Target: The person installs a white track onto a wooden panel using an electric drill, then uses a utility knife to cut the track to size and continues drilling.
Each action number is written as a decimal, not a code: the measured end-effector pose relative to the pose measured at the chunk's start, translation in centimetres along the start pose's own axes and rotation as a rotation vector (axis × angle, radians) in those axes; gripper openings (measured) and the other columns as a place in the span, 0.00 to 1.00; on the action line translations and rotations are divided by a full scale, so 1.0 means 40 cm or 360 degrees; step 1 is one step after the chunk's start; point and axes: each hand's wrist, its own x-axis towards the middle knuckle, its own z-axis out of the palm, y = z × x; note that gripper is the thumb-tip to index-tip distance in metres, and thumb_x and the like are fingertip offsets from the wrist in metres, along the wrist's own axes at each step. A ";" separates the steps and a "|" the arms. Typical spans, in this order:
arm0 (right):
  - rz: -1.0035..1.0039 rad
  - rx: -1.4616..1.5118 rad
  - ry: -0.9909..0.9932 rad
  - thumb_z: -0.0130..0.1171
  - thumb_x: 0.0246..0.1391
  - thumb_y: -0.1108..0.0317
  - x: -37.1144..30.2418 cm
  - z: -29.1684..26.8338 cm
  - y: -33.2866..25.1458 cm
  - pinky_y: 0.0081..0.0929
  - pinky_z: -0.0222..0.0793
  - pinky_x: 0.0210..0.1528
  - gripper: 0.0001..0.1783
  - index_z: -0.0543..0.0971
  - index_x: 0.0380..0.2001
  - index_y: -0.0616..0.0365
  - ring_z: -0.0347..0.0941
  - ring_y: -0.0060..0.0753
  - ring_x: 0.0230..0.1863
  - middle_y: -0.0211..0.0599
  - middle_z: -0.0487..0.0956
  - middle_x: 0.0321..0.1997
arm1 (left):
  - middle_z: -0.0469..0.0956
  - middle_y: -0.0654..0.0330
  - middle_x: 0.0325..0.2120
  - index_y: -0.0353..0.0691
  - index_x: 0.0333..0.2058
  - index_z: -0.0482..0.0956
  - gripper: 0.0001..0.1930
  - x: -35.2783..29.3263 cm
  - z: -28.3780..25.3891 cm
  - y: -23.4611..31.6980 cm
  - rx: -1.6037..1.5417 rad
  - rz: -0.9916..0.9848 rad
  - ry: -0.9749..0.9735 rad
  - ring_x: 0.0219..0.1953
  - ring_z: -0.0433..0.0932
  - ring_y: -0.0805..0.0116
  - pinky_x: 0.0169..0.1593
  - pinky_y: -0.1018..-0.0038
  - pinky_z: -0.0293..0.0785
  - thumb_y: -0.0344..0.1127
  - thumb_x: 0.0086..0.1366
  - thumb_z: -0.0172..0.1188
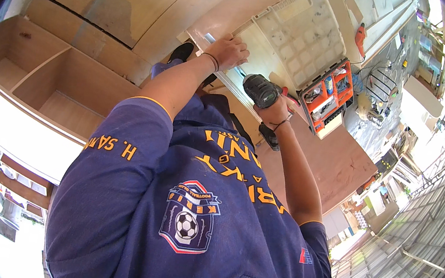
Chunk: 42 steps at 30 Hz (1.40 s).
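My left hand presses flat on a pale wooden panel, fingers spread beside a thin silver metal rail that runs along the panel's edge. My right hand grips a dark cordless drill, whose nose points at the rail just below my left hand. The drill's tip is hidden behind its body. A dark band sits on each wrist. My blue jersey fills the lower middle of the view.
A wooden cabinet with open compartments lies to the left. An orange tool case with small parts sits right of the drill. A brown board lies lower right. My black shoes stand by the panel. Metal railing lines the right.
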 end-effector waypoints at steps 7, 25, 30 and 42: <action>-0.0215 0.0225 -0.0001 0.61 0.33 0.67 -0.016 -0.003 0.002 0.33 0.66 0.53 0.27 0.75 0.44 0.53 0.71 0.43 0.49 0.42 0.76 0.46 | 0.73 0.68 0.27 0.48 0.26 0.75 0.07 -0.006 -0.003 0.000 0.0035 0.0022 0.0057 0.38 0.71 0.70 0.42 0.70 0.63 0.43 0.57 0.55; 0.0078 0.1429 0.1025 0.58 0.41 0.80 -0.412 0.059 0.232 0.24 0.69 0.40 0.23 0.73 0.45 0.61 0.72 0.25 0.39 0.34 0.78 0.41 | 0.78 0.59 0.31 0.45 0.33 0.77 0.10 0.016 0.051 0.185 0.0226 -0.0031 -0.0821 0.41 0.75 0.65 0.45 0.66 0.64 0.41 0.54 0.58; 0.0201 0.1860 0.1262 0.58 0.41 0.80 -0.536 0.089 0.299 0.20 0.69 0.28 0.23 0.73 0.45 0.60 0.72 0.23 0.29 0.37 0.78 0.39 | 0.80 0.55 0.34 0.42 0.29 0.79 0.06 0.088 0.029 0.222 0.0592 0.0091 -0.1219 0.40 0.78 0.63 0.46 0.66 0.65 0.32 0.52 0.55; 0.0219 0.1917 0.1354 0.53 0.40 0.83 -0.642 0.114 0.411 0.20 0.67 0.24 0.20 0.71 0.41 0.63 0.69 0.23 0.23 0.36 0.76 0.34 | 0.79 0.55 0.35 0.41 0.38 0.74 0.09 0.084 0.012 0.287 0.0641 -0.0144 -0.1301 0.40 0.77 0.60 0.48 0.64 0.63 0.32 0.58 0.50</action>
